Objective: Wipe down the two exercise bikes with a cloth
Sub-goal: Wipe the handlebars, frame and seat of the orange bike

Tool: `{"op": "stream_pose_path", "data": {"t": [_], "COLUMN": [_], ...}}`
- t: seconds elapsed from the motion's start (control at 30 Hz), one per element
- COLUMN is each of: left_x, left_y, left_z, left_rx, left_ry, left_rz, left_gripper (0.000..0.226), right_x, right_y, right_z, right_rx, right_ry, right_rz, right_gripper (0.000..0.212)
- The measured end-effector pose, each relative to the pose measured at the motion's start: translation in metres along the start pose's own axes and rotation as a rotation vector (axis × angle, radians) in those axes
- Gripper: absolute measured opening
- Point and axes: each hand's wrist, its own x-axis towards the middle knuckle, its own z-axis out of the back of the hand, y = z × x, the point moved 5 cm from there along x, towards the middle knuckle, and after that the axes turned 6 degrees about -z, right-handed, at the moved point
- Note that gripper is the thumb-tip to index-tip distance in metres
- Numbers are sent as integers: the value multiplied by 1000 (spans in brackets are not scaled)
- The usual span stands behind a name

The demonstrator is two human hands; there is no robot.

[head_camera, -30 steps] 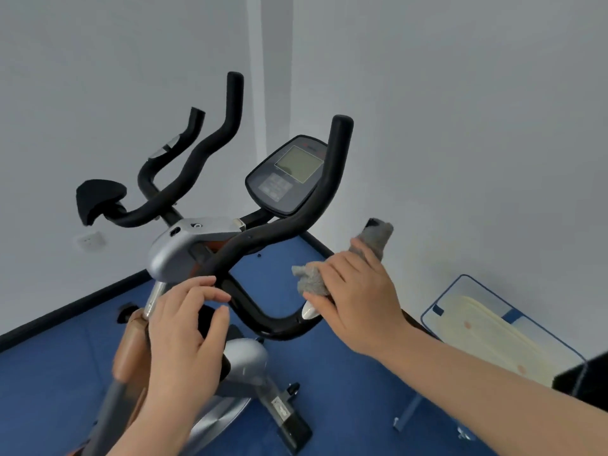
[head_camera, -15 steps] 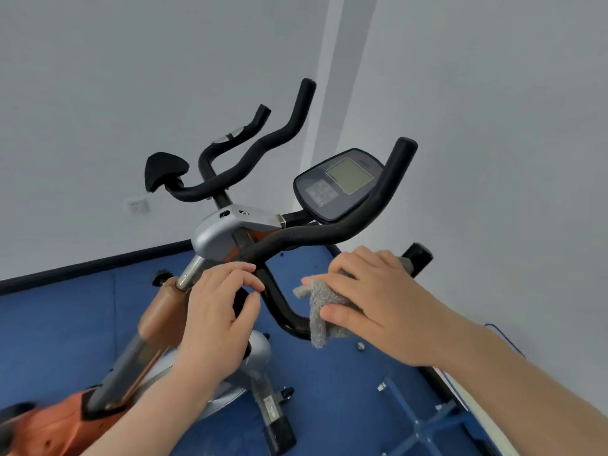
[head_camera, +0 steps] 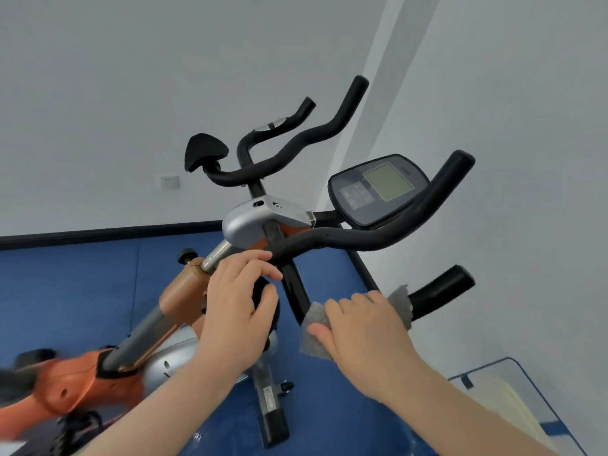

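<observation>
At five o'clock, your right hand (head_camera: 365, 334) is pressing the grey cloth (head_camera: 314, 334) around the bike's (head_camera: 263, 218) lower handlebar (head_camera: 437, 291), fingers clamped; your left hand (head_camera: 237, 311) is cupping a black knob (head_camera: 263, 291), fingers curled.

Pale grey walls (head_camera: 115, 77) meet at far corner; black skirting (head_camera: 98, 232); blue floor (head_camera: 65, 291); white wall socket (head_camera: 170, 182) left.

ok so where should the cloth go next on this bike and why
Probably slide the cloth outward along the near handlebar toward its bare black end. The right hand holds the cloth wrapped round the bar's low bend, with the stretch beyond it uncovered, while the left hand grips a black part near the stem.
</observation>
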Motion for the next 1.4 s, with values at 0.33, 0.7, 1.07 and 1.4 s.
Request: {"op": "stream_pose_path", "data": {"t": [0.33,0.7,1.07,1.4], "left_x": [-2,-5,-3,-1], "left_y": [16,19,17,-21], "left_z": [1,-2,4,3], "left_rx": [-58,-138,-142,-6], "left_ry": [-68,-90,-28,97], "left_rz": [307,294,259,-71], "left_gripper": [34,28,31,21], "right_x": [27,83,-17,-37], "right_y": [16,27,-2,-35], "right_z": [-15,-27,-9,-28], "right_rx": [185,366,96,108], "right_ry": [130,242,-383,-535], "right_rz": [-47,-177,176,23], "right_gripper": [28,37,40,38]}}
